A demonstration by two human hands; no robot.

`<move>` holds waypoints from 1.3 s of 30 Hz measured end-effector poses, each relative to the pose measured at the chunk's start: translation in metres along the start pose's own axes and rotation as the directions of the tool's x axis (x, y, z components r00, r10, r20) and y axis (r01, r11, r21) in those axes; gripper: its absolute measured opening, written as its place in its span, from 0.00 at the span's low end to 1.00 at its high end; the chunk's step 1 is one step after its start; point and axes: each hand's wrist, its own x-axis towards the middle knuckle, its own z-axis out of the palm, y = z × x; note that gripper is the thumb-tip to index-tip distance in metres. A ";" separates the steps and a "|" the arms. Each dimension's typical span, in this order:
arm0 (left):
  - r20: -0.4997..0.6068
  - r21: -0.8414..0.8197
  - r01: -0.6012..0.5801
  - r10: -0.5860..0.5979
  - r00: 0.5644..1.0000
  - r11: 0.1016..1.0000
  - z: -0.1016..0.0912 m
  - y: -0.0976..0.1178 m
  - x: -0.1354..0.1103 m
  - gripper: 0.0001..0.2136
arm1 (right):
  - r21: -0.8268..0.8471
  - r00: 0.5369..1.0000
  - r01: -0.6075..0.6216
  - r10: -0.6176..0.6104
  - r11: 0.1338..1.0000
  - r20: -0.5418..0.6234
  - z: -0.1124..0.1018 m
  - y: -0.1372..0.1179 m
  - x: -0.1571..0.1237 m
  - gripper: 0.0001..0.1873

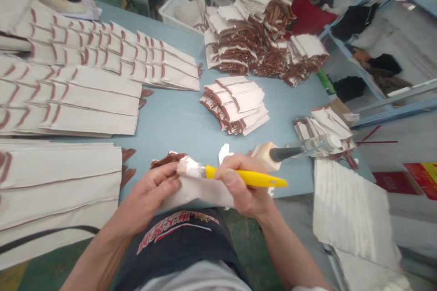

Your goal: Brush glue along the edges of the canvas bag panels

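In the head view my right hand (pixel 244 186) grips a paintbrush by its yellow handle (pixel 264 178), with the tip pointing left. The brush's whitish, coated head (pixel 190 167) meets the edge of a cream fabric piece (pixel 201 191) near my left fingertips. My left hand (pixel 148 195) is closed on the left end of that fabric piece, thumb on top. Part of the fabric runs under my right hand, where it is hidden. Brown strips (pixel 169 159) show just beyond my left fingers. A white scrap (pixel 223 151) lies behind my right hand.
Overlapping cream panels with brown edges (pixel 99 95) cover the left of the blue table (pixel 170 116). A small pile (pixel 235 102) lies ahead, with larger stacks (pixel 239 32) behind. A pale block (pixel 264 155) with a dark handle stands right. White cloth (pixel 351 204) hangs at the right.
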 end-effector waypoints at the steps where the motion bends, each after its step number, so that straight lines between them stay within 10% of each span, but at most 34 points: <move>1: 0.006 0.000 0.001 -0.001 1.000 1.000 0.000 -0.001 0.000 0.23 | 0.054 1.000 -0.004 0.004 0.999 -0.006 0.005 0.000 0.004 0.22; 5: 0.004 0.017 -0.037 0.037 0.999 0.999 0.002 0.004 -0.002 0.21 | 0.254 0.962 0.011 0.059 0.967 -0.266 0.020 0.008 0.014 0.23; 12: -0.065 0.276 -0.204 0.230 0.971 0.939 0.000 0.025 0.005 0.15 | 0.039 0.884 -0.092 0.099 0.995 -0.456 0.014 0.043 -0.004 0.14; 19: -0.076 0.440 -0.309 0.378 0.923 0.843 0.003 0.057 0.019 0.13 | -0.453 0.928 0.143 -0.278 0.880 -0.248 0.023 0.042 0.013 0.11; 23: -0.024 0.605 -0.492 0.631 0.775 0.626 0.000 0.060 0.014 0.11 | -0.510 0.884 0.315 -0.443 0.800 -0.148 0.026 0.036 0.025 0.11; 27: 0.157 0.618 -0.698 0.814 0.559 0.360 -0.020 0.017 0.015 0.11 | -0.505 0.830 0.466 -0.556 0.727 -0.035 0.043 0.065 0.012 0.10; 32: -0.387 0.393 -0.266 0.421 0.820 0.880 -0.043 -0.075 0.015 0.06 | -0.538 0.882 0.402 -0.471 0.741 0.010 0.087 0.124 -0.024 0.11; 34: -0.533 0.268 -0.158 0.283 0.797 0.950 -0.047 -0.104 0.007 0.08 | -0.526 0.899 0.388 -0.438 0.757 0.034 0.101 0.135 -0.035 0.13; 39: -0.795 -0.264 -0.012 -0.211 0.568 0.964 -0.058 -0.134 -0.003 0.14 | -0.482 0.918 0.374 -0.390 0.793 0.070 0.114 0.138 -0.052 0.09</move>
